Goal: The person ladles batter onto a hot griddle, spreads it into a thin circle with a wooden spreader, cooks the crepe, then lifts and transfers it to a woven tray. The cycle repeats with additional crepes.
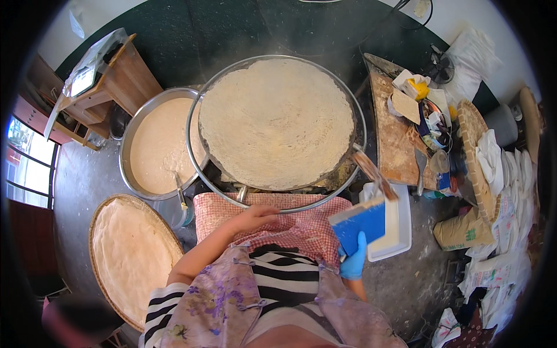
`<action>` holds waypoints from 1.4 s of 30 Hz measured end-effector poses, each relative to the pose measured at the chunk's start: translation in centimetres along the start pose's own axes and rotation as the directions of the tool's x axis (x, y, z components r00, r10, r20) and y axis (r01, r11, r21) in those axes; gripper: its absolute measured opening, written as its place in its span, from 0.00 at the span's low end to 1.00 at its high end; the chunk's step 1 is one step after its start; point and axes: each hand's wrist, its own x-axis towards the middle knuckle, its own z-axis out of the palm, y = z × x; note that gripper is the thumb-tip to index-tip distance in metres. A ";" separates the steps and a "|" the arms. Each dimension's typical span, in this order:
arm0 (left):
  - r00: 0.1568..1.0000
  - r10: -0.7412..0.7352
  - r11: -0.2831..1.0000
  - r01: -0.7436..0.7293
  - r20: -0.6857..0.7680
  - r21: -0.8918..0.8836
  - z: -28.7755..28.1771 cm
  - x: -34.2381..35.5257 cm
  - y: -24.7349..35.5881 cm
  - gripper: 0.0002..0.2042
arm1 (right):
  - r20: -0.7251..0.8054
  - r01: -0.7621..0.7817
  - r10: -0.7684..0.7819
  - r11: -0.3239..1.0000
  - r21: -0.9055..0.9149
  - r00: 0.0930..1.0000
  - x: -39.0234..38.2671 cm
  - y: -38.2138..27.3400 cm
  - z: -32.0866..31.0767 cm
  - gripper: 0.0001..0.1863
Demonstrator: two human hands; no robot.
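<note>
A large round griddle (278, 122) is covered by a thin, pale, grainy sheet of batter, and a metal ring (202, 174) runs around it. My bare left hand (258, 218) hovers at the ring's near edge over a red checked cloth (217, 211). Its fingers point right, loosely stretched, holding nothing. To the right, my blue-gloved right hand (354, 261) grips a flat blue scraper (362, 228) with a pale edge along its top. Just above the scraper, a brown wooden tool (376, 176) slants from the griddle's rim towards a white tray (405, 217).
A wide metal basin (129, 165) of batter, with a ladle (180, 191) in it, stands left. Nearer is a round woven tray (96, 264) bearing pale flat sheets. On the right, a wooden table (397, 145) carries a metal spatula (421, 168) and clutter, beside several sacks (464, 232).
</note>
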 end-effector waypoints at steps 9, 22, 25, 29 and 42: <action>0.762 -0.333 0.904 0.091 -0.556 -0.417 -2.7 -8.1 -6.3 0.09 | -0.359 0.021 -0.036 0.999 -0.044 0.933 7.3 0.2 -9.4 0.22; 0.487 -0.464 0.817 -0.089 -0.740 -0.570 -8.1 -5.8 -7.7 0.14 | -0.198 0.010 0.028 0.982 0.188 0.980 12.9 0.0 -13.6 0.20; 0.504 -0.459 0.762 -0.200 -0.732 -0.616 -9.3 -4.8 -8.6 0.12 | -0.073 -0.052 0.073 0.965 0.257 0.995 10.5 -0.3 -11.2 0.20; 0.496 -0.431 0.783 -0.210 -0.754 -0.586 -9.7 -3.5 -9.3 0.11 | 0.128 -0.211 0.192 0.964 0.160 0.973 8.3 -0.7 -7.4 0.23; 0.460 -0.416 0.843 -0.129 -0.785 -0.522 -11.0 -3.3 -9.0 0.13 | 0.411 0.446 -0.173 0.351 -0.823 0.895 21.9 -6.0 13.5 0.22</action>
